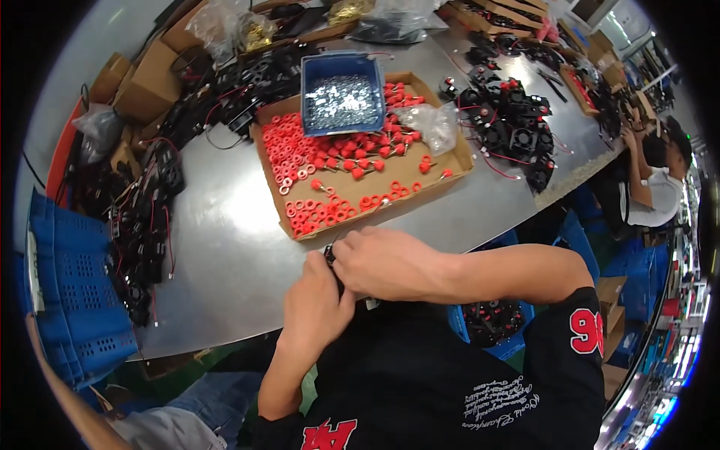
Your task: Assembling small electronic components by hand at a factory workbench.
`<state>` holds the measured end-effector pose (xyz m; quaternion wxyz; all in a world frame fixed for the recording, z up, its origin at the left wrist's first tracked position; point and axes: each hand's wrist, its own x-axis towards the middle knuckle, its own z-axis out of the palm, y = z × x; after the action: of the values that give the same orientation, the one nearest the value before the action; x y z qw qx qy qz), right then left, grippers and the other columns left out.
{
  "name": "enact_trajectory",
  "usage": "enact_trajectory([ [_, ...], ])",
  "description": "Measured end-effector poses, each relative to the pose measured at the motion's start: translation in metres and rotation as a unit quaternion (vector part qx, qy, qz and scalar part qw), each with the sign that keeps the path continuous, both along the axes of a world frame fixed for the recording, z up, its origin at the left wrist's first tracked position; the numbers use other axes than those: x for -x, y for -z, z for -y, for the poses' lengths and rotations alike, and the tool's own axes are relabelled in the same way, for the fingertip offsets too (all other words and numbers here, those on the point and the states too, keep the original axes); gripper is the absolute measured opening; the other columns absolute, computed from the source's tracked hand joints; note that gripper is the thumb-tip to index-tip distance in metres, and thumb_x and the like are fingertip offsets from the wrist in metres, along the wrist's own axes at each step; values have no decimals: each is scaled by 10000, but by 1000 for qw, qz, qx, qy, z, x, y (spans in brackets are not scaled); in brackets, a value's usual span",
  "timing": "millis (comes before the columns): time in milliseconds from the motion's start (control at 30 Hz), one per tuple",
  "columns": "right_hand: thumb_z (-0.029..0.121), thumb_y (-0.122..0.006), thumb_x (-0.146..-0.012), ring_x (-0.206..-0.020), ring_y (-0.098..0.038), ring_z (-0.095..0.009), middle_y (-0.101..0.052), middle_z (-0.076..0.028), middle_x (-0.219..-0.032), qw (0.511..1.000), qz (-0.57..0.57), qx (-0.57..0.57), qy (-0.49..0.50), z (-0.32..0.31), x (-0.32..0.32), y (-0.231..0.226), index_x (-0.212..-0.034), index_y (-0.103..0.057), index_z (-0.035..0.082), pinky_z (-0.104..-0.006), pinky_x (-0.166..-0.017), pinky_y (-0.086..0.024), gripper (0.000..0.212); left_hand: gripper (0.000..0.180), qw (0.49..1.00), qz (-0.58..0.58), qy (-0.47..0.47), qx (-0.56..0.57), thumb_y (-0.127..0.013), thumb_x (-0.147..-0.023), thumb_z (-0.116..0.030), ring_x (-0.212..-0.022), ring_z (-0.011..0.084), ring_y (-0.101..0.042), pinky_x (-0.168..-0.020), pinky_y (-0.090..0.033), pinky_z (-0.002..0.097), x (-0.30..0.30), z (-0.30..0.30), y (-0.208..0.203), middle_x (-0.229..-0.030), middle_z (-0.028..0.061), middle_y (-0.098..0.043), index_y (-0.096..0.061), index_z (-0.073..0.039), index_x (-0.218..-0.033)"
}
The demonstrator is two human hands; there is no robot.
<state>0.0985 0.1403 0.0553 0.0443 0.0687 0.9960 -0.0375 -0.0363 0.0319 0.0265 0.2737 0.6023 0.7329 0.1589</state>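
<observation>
Close to the table's front edge, my left hand (315, 300) and my right hand (379, 261) meet around a small black part (330, 256), mostly hidden by the fingers. Both hands are closed on it, the right reaching over from the right side. Just beyond them lies a shallow cardboard tray (420, 201) with red rings (289, 142) on its left and front, and red-capped pieces with metal stems (360, 161) toward the middle. A blue bin (306, 97) of small shiny metal pieces rests on the tray's far part.
Black fan assemblies with thin red wires are heaped at the left (142, 225) and right (517, 124). A blue perforated crate (75, 277) stands at the left edge. Another blue crate (510, 346) sits below the table. A co-worker (652, 180) sits at the far right.
</observation>
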Motion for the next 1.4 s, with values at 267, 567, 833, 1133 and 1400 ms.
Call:
enact_trajectory([
  [267, 162, -674, -831, -812, -649, -309, -629, -132, -861, 945, -146, 264, 126, -12, -22, 3, -897, -716, 27, -392, -723, -535, 156, 472, 1000, -6, -5, -8, -662, -897, -297, -783, 475, -634, -654, -517, 533, -5, 1, -2, -940, 283, -586, -381, 45, -1062],
  [567, 135, -658, -868, -823, -662, -319, -684, -140, -875, 884, -203, 325, 270, -7, -64, 27, -957, -731, 33, -398, -731, -531, 153, 499, 1000, -18, -5, 12, -663, -907, -328, -770, 469, -640, -649, -521, 519, -5, 0, -3, -939, 288, -591, -385, 58, -1058],
  [833, 110, -660, -872, -827, -666, -338, -689, -151, -893, 881, -261, 312, 243, 5, -53, 26, -1017, -688, 25, -418, -740, -539, 171, 497, 1000, -24, -19, 3, -655, -910, -340, -776, 471, -643, -657, -519, 526, -4, 3, -4, -933, 285, -599, -393, 58, -1053],
  [1133, 77, -742, -835, -777, -669, -247, -689, -99, -884, 885, -284, 341, 137, -6, -31, 30, -991, -730, 49, -338, -687, -532, 159, 488, 1000, -2, -11, -15, -650, -911, -314, -762, 438, -660, -634, -539, 498, -4, 1, 3, -932, 263, -599, -409, 69, -1094],
  [1400, 80, -761, -814, -794, -643, -232, -657, -66, -880, 906, -283, 284, 132, 2, -27, 42, -985, -746, 76, -334, -709, -518, 172, 450, 1000, 12, -11, -15, -669, -893, -275, -740, 417, -665, -602, -542, 488, -2, 5, 5, -928, 250, -592, -401, 49, -1052],
])
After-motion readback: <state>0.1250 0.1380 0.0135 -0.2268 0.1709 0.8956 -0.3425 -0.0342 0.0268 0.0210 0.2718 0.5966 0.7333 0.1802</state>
